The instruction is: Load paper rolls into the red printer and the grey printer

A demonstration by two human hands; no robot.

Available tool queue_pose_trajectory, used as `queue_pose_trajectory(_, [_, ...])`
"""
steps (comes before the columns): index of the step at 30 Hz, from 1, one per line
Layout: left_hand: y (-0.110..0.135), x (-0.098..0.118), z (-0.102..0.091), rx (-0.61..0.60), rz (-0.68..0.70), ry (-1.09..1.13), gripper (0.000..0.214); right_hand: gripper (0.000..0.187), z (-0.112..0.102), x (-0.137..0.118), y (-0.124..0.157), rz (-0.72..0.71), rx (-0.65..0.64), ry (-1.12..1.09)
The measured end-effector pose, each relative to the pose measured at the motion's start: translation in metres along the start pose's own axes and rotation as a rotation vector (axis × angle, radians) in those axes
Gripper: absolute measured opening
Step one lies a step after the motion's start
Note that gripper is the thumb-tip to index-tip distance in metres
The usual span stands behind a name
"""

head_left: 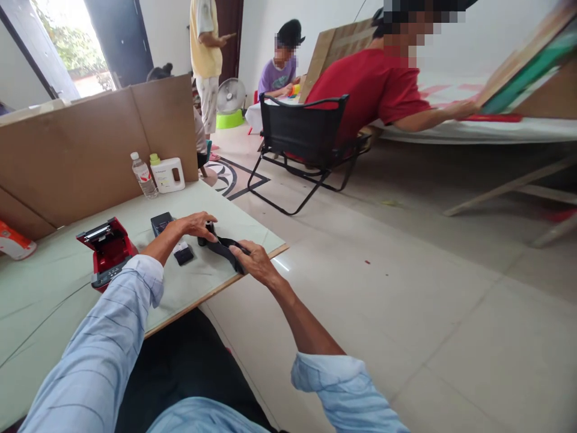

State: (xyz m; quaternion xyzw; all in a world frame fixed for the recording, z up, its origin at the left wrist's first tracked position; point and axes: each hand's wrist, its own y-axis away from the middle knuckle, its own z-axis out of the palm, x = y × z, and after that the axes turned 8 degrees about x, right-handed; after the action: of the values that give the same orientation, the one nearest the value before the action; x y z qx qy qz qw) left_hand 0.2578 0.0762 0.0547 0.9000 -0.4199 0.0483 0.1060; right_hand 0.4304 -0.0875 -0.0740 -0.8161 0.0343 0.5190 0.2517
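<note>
My left hand point(195, 225) rests curled over a small black roll point(208, 231) on the pale green table point(54, 270). From that roll a black strip point(225, 248) runs to my right hand point(252, 260), which pinches its other end near the table's front edge. A small black box point(183, 253) lies just beside my left wrist, and a dark flat device point(161, 223) sits behind it. To the left stands a red printer-like device point(108, 249) with its lid open.
A water bottle point(143, 175) and a white jug point(168, 174) stand at the table's back by a cardboard screen point(90, 144). A black folding chair point(306, 144) holds a person in red point(374, 90). Two other people are further back near a fan point(231, 96).
</note>
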Motion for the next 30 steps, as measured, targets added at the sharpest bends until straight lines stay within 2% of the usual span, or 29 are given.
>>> queue_pose_trajectory(3, [0.000,-0.004,0.004,-0.062,0.019,-0.009,0.099,0.045,0.003,-0.006,0.005,0.007,-0.024,-0.002])
queue_pose_trajectory(5, [0.000,-0.003,0.009,-0.018,0.012,-0.047,0.093,0.043,0.008,-0.009,0.007,-0.027,-0.049,0.037])
queue_pose_trajectory(7, [0.004,0.000,0.014,0.036,0.007,-0.072,0.082,0.032,0.015,-0.013,0.008,-0.063,-0.063,0.079])
queue_pose_trajectory(10, [0.016,0.002,0.016,0.054,0.032,-0.080,0.075,0.027,0.024,-0.018,0.011,-0.094,-0.076,0.090])
queue_pose_trajectory(15, [0.039,-0.005,0.015,0.083,0.076,-0.052,0.079,0.026,0.025,-0.028,0.017,-0.075,-0.089,0.112])
queue_pose_trajectory(19, [0.049,-0.011,0.021,0.156,0.041,-0.021,0.088,0.025,0.018,-0.034,0.019,-0.041,-0.098,0.136])
queue_pose_trajectory(22, [0.054,-0.012,0.023,0.215,0.027,-0.018,0.089,0.032,0.014,-0.038,0.021,-0.016,-0.115,0.125])
queue_pose_trajectory(25, [0.064,-0.009,0.019,0.276,0.010,-0.034,0.082,0.048,0.012,-0.043,0.023,0.000,-0.124,0.108])
queue_pose_trajectory(30, [0.087,-0.004,0.006,0.346,-0.025,-0.067,0.057,0.066,0.013,-0.040,0.027,0.030,-0.143,0.086])
